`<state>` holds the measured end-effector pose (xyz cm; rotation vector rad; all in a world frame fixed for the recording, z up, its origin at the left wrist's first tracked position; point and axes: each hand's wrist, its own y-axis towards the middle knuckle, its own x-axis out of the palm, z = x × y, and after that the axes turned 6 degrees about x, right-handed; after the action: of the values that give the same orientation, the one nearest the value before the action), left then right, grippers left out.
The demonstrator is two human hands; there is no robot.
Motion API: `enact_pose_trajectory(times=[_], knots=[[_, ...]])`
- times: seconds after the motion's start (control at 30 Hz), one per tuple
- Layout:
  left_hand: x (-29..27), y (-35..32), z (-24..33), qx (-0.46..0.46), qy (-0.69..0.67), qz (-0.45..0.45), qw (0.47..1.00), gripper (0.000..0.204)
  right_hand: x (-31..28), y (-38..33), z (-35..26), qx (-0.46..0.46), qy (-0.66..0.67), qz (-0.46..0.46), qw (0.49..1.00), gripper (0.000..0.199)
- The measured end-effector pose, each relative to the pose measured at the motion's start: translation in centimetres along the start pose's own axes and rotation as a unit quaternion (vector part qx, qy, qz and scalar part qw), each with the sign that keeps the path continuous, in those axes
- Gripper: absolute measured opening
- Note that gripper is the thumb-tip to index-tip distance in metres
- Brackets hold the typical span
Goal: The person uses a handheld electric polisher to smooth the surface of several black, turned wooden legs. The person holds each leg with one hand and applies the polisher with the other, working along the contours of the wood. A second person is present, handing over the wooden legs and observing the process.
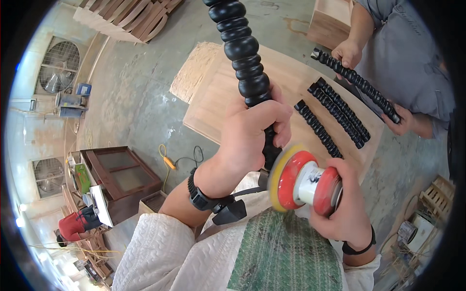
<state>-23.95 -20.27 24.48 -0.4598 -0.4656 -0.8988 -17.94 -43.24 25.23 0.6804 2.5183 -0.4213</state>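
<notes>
Floor: grey concrete, stained; fills most of the view.
Board: pale wooden panel lying flat on the floor, ahead of the person.
Cabinet: dark brown, glass-fronted, lying on the floor at left.
Co-worker: grey clothing, upper right; both hands closed round one black turned rod, held slanted above the board's right edge.
Spare rods: three black beaded rods lying side by side on the board, slanted, just beside one another.
Turned rod: black, beaded, held upright and slightly tilted, its top running out of the upper edge; lower end hidden behind the sander's disc.
Left hand: fingers wrapped tight round the lower part of the turned rod; black strap on the wrist.
Right hand: curled round the sander's body from below and right.
Sander: red and white handheld body, yellow disc facing left, its edge touching the rod just below the left hand.
Cable: yellow, on the floor near the cabinet.
</notes>
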Motion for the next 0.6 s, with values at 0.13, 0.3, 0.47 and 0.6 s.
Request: enact_pose_trajectory(times=[0.13, 0.3, 0.47, 0.6], knots=[[-0.6, 0.3, 0.6, -0.022, -0.029, -0.021, 0.999, 0.015, 0.1, 0.8, 0.0, -0.015, -0.038, 0.039, 0.998, 0.078], [-1.2, 1.0, 0.6, -0.055, -0.087, -0.041, 0.994, 0.014, -0.6, -0.3, -0.1, 0.004, -0.027, 0.036, 0.999, 0.081], [-0.8, 0.9, 0.0, -0.071, -0.06, -0.058, 0.994, 0.014, -0.1, 0.3, -0.8, 0.003, -0.018, 0.009, 1.0, 0.081], [-0.7, 0.6, 0.0, -0.067, -0.049, -0.064, 0.995, 0.015, -0.5, -0.2, -0.4, 0.035, -0.003, 0.006, 0.999, 0.081]])
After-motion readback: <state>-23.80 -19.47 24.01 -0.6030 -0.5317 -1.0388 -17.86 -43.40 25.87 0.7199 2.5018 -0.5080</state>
